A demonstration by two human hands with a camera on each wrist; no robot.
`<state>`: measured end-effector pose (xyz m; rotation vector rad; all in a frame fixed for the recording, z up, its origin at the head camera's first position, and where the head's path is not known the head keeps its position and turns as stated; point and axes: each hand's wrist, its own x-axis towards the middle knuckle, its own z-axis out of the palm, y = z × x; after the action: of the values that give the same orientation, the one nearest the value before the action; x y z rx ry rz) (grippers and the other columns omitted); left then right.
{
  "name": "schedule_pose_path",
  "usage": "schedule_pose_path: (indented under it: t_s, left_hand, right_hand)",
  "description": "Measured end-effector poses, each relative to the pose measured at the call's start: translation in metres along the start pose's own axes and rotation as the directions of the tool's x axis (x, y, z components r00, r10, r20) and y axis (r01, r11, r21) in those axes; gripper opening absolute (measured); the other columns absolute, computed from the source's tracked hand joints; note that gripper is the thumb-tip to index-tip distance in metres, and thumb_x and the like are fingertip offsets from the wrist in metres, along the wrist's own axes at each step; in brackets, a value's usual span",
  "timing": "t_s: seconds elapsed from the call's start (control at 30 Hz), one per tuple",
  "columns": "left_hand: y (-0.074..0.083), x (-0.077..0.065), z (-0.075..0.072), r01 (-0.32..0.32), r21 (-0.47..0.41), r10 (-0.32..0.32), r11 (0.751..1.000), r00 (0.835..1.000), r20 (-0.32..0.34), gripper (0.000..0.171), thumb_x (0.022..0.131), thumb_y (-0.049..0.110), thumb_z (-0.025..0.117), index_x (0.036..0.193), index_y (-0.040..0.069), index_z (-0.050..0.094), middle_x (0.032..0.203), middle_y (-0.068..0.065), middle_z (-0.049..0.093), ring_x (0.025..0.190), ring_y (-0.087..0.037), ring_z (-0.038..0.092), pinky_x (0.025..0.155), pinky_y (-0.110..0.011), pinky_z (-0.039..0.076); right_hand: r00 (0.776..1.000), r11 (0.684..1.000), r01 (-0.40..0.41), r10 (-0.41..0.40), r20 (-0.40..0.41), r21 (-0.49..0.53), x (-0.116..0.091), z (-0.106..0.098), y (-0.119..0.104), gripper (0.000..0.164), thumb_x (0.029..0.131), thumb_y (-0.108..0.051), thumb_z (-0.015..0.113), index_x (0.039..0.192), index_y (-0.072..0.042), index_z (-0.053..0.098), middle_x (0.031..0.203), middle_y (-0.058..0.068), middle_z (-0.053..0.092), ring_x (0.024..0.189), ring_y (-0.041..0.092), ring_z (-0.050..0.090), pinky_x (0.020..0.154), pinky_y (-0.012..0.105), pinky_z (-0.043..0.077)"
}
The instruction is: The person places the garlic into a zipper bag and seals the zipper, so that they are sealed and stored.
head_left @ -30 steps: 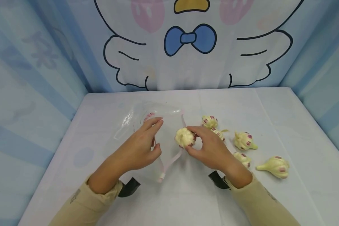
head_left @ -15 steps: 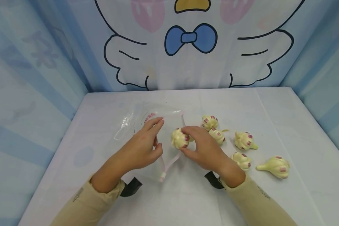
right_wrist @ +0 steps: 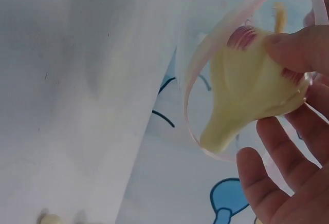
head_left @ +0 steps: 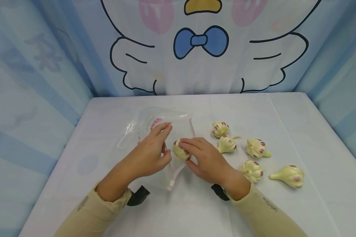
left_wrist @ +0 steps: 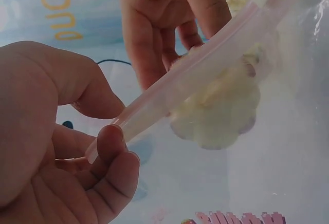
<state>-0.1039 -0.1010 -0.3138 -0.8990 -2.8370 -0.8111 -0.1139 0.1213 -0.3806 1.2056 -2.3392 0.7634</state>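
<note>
A clear zip bag (head_left: 130, 127) with a pink seal strip (left_wrist: 200, 64) lies toward the left middle of the table. My left hand (head_left: 148, 153) pinches the strip between thumb and fingers, and the bag's mouth gapes. In my right hand (head_left: 209, 161) a pale garlic bulb (head_left: 179, 151) with purple-streaked cloves is gripped by thumb and fingers. The left wrist view shows this bulb (left_wrist: 218, 113) through the plastic, inside the mouth. From the right wrist, its stem (right_wrist: 218, 134) points toward the strip's loop, and the thumb lies across its cloves.
Several more garlic bulbs rest on the white table to the right: one at the back (head_left: 220, 129), another just in front of it (head_left: 226, 144), one farther right (head_left: 256, 147), one by the right wrist (head_left: 252, 171), and one outermost (head_left: 289, 176). Patterned curtains surround the table.
My right hand has moved left with the garlic bulb, taking it from beside the bag into its mouth. The left hand has stayed nearly still on the strip.
</note>
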Motion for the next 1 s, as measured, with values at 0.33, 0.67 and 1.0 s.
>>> schedule_pose_path:
  t_s: [0.33, 0.67, 1.0]
  left_hand:
    - [0.001, 0.0, 0.0, -0.006, -0.021, 0.006, 1.0, 1.0, 0.015, 0.066, 0.085, 0.001, 0.066, 0.144, -0.014, 0.041, 0.151, -0.022, 0.038, 0.071, -0.007, 0.051, 0.066, -0.022, 0.049]
    - [0.002, 0.0, -0.001, -0.003, -0.027, 0.004, 1.0, 1.0, 0.027, 0.065, 0.085, 0.001, 0.064, 0.144, -0.014, 0.041, 0.151, -0.021, 0.038, 0.071, -0.007, 0.05, 0.068, -0.023, 0.049]
    - [0.005, -0.001, -0.002, 0.007, -0.028, -0.006, 1.0, 0.999, 0.038, 0.067, 0.086, 0.002, 0.067, 0.146, -0.012, 0.04, 0.152, -0.019, 0.037, 0.071, -0.007, 0.051, 0.066, -0.021, 0.049]
  right_hand:
    - [0.993, 0.984, -0.115, 0.119, -0.026, 0.135, 0.002, -0.001, -0.003, 0.06, 0.079, -0.008, 0.083, 0.131, 0.005, 0.057, 0.128, 0.018, 0.061, 0.116, 0.031, 0.059, 0.093, 0.044, 0.051]
    - [0.983, 0.971, -0.184, 0.186, 0.002, 0.153, 0.006, 0.002, -0.001, 0.052, 0.082, -0.013, 0.082, 0.127, 0.003, 0.061, 0.125, 0.014, 0.059, 0.1, 0.025, 0.06, 0.083, 0.036, 0.053]
    - [0.971, 0.967, -0.236, 0.229, 0.072, 0.098, 0.012, 0.003, -0.001, 0.052, 0.084, -0.016, 0.081, 0.128, 0.003, 0.061, 0.126, 0.014, 0.06, 0.11, 0.026, 0.06, 0.092, 0.039, 0.052]
